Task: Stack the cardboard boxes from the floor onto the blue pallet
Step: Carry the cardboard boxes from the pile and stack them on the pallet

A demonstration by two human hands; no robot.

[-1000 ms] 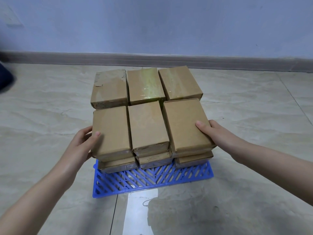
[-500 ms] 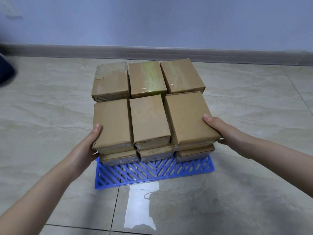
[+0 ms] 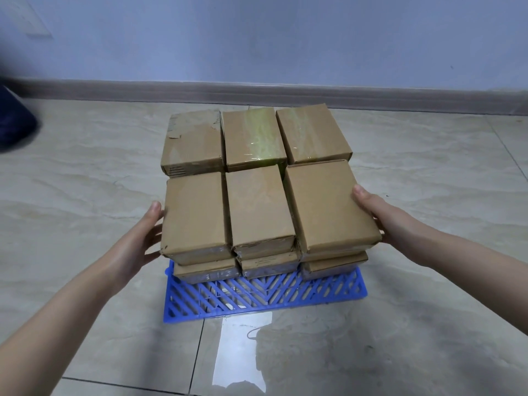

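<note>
Brown cardboard boxes stand two layers high in two rows of three on the blue pallet [image 3: 265, 295]. My left hand [image 3: 137, 241] presses flat against the left side of the front left top box [image 3: 195, 212], thumb at its upper edge. My right hand [image 3: 383, 215] clasps the right side of the front right top box [image 3: 328, 204], thumb on its top edge and fingers hidden beneath. That box sits slightly askew and overhangs the one below. The middle front box [image 3: 258, 204] lies squeezed between them. The back row [image 3: 254, 138] is untouched.
The pallet's front strip is bare lattice. Glossy beige floor tiles surround it, with a bright reflection patch [image 3: 240, 350] in front. A grey skirting board [image 3: 285, 92] and pale blue wall run behind. A dark blue object [image 3: 14, 121] lies at the far left.
Both hands have slid from the top corners of the front boxes out to their side faces. The view has pulled back a little, showing more floor in front of the pallet.
</note>
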